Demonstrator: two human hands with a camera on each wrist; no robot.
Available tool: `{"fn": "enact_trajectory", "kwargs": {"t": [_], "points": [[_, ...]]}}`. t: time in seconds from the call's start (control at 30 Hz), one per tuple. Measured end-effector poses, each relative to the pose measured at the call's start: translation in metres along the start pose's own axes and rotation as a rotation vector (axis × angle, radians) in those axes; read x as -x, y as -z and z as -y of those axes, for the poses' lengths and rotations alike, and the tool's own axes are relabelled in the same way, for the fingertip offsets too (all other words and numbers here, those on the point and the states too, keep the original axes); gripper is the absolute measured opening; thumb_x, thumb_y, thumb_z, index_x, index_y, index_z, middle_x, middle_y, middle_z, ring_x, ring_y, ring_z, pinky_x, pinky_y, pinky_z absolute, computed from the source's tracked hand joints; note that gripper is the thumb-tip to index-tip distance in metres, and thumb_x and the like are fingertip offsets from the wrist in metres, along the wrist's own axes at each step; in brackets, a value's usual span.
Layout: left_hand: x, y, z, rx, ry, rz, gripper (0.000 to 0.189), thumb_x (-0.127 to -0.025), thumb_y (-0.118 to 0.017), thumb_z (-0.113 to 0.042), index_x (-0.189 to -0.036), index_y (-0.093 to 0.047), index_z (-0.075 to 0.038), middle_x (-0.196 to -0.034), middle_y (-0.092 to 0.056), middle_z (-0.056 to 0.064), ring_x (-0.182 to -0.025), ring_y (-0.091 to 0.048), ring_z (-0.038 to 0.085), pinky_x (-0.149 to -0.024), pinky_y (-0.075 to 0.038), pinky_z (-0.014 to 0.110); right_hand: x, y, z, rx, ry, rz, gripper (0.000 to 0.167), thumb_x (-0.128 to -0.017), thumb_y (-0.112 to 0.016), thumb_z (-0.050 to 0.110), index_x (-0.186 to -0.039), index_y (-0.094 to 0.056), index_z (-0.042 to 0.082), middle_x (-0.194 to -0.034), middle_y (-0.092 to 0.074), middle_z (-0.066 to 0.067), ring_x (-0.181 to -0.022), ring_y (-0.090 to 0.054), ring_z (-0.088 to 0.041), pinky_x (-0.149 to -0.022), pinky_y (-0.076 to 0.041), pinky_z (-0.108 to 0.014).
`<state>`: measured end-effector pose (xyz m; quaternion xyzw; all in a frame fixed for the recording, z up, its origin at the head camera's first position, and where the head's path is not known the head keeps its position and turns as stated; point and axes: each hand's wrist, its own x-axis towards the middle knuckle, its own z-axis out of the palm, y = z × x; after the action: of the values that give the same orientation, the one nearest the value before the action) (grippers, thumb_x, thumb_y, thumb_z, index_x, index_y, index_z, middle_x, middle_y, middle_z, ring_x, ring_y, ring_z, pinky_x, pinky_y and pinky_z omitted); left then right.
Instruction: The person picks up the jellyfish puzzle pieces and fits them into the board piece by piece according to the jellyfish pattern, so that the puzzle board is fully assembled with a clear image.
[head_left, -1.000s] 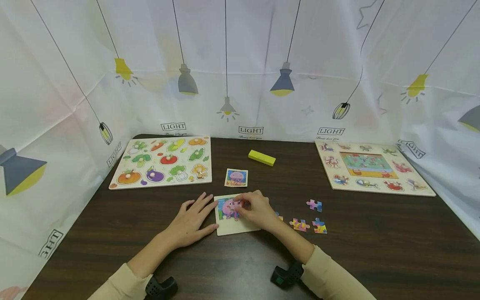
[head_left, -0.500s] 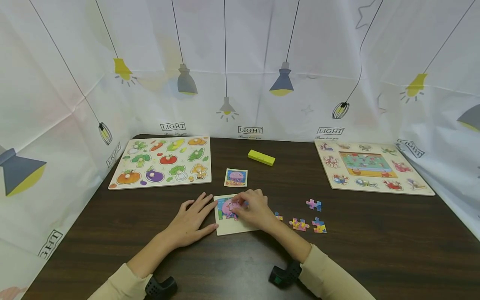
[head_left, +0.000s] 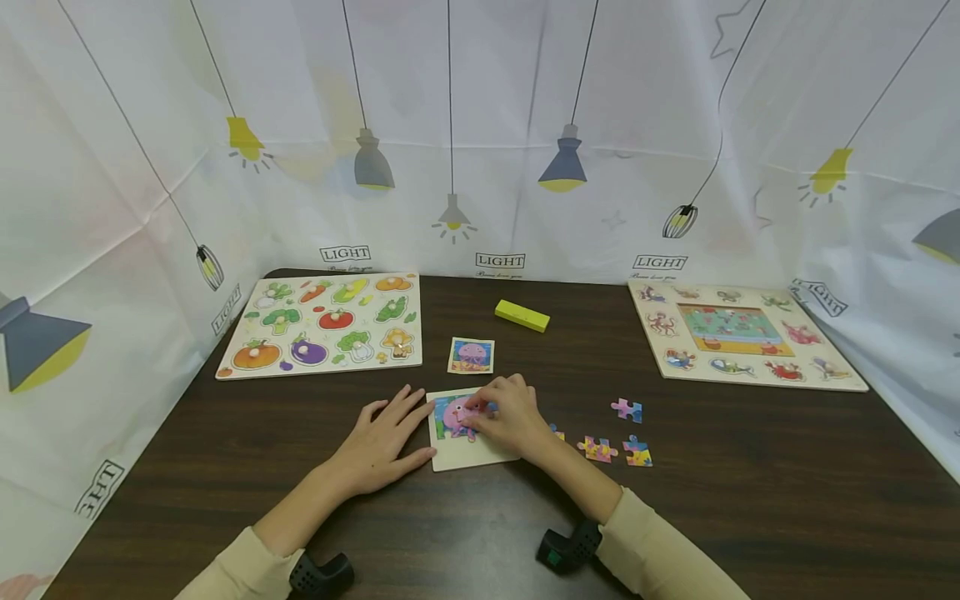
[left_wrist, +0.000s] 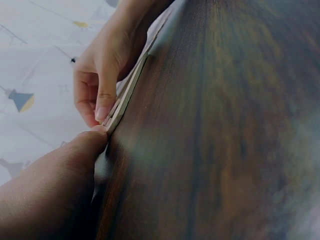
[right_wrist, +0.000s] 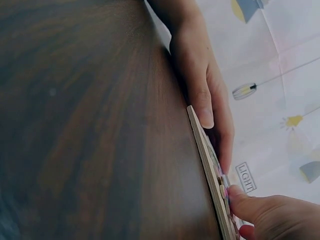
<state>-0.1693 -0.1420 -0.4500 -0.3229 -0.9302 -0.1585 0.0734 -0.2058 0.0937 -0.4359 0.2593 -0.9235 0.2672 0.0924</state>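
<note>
Grip R [head_left: 512,422] nearly closed on puzzle pc [head_left: 461,415], L [head_left: 378,447] spread against board [head_left: 467,456]

The place looks like a tabletop recording booth; whether inside a home or a lab cannot be told. Creased white cloth [head_left: 495,75], printed with lamps and "LIGHT", walls the far, left and right edges of a dark table [head_left: 450,533], with a vegetable board [head_left: 311,315] near the far-left corner.
</note>
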Motion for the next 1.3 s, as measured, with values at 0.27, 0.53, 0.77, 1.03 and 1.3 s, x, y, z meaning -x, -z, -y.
{"fn": "enact_trajectory", "kwargs": {"t": [0.27, 0.53, 0.77, 1.03, 1.3], "points": [[0.0, 0.0, 0.0, 0.001, 0.009, 0.01, 0.065, -0.092, -0.042, -0.053, -0.143, -0.034, -0.014, -0.147, -0.028, 0.01, -0.136, -0.019, 0.028, -0.099, -0.022, 0.052, -0.001, 0.0, 0.002, -0.018, -0.022, 0.035, 0.01, -0.076, -0.075, 0.03, -0.084, -0.074, 0.024, -0.092, -0.06, 0.004, -0.085, -0.04, -0.016, -0.07, -0.026, -0.036], [0.0, 0.001, 0.0, -0.002, 0.006, 0.02, 0.066, -0.092, -0.04, -0.054, -0.143, -0.033, -0.014, -0.148, -0.027, 0.01, -0.137, -0.018, 0.027, -0.099, -0.021, 0.052, -0.002, 0.004, 0.004, 0.022, -0.018, 0.042, 0.013, -0.076, -0.075, 0.031, -0.086, -0.072, 0.023, -0.087, -0.059, 0.006, -0.083, -0.04, -0.015, -0.07, -0.027, -0.036], [0.001, 0.0, 0.0, 0.0, 0.009, 0.024, 0.066, -0.092, -0.038, -0.055, -0.144, -0.032, -0.014, -0.148, -0.026, 0.009, -0.137, -0.017, 0.026, -0.099, -0.02, 0.051, -0.001, 0.018, -0.001, 0.0, 0.05, 0.003, 0.016, -0.077, -0.075, 0.026, -0.09, -0.072, 0.016, -0.082, -0.062, 0.002, -0.084, -0.045, -0.018, -0.068, -0.031, -0.039], [0.001, -0.001, 0.002, -0.001, 0.008, 0.021, 0.066, -0.092, -0.039, -0.055, -0.144, -0.031, -0.015, -0.148, -0.026, 0.009, -0.137, -0.017, 0.026, -0.1, -0.02, 0.05, 0.008, 0.04, -0.018, -0.009, 0.024, -0.003, 0.022, -0.078, -0.074, 0.02, -0.098, -0.069, 0.012, -0.089, -0.062, -0.002, -0.092, -0.046, -0.024, -0.073, -0.033, -0.045], [0.001, 0.0, 0.001, 0.015, -0.002, 0.014, 0.063, -0.092, -0.042, -0.053, -0.144, -0.033, -0.018, -0.148, -0.027, 0.01, -0.137, -0.018, 0.029, -0.099, -0.02, 0.052, 0.019, 0.056, -0.038, -0.013, -0.047, -0.003, 0.027, -0.079, -0.073, 0.02, -0.104, -0.068, 0.011, -0.096, -0.063, -0.004, -0.096, -0.046, -0.026, -0.079, -0.033, -0.051]]}}
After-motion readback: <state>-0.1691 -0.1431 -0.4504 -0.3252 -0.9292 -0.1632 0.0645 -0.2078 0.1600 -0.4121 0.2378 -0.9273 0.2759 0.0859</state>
